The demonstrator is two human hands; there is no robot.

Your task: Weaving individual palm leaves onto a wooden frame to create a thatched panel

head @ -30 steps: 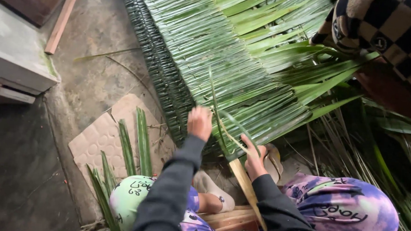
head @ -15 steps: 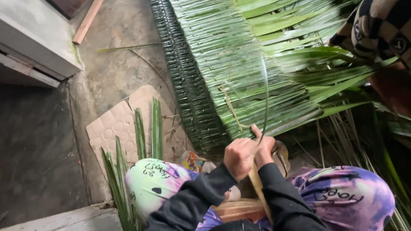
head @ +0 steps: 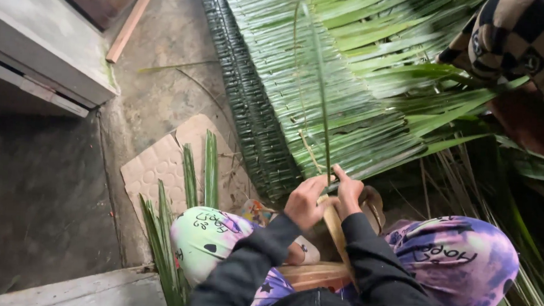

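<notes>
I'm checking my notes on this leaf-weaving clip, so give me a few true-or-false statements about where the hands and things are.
1. Both hands, left hand and right hand, meet at a long leaf strip. True.
2. The woven palm mat lies ahead of the hands. True.
3. The cardboard piece lies on top of the mat. False: it lies on the ground beside it.
4. The wooden stick is in the left hand. False: it lies far off, by the step.

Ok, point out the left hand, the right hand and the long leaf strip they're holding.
left hand (head: pixel 305 201), head view, back of hand
right hand (head: pixel 348 194), head view, knuckles
leaf strip (head: pixel 321 106), head view, mid-length
</notes>
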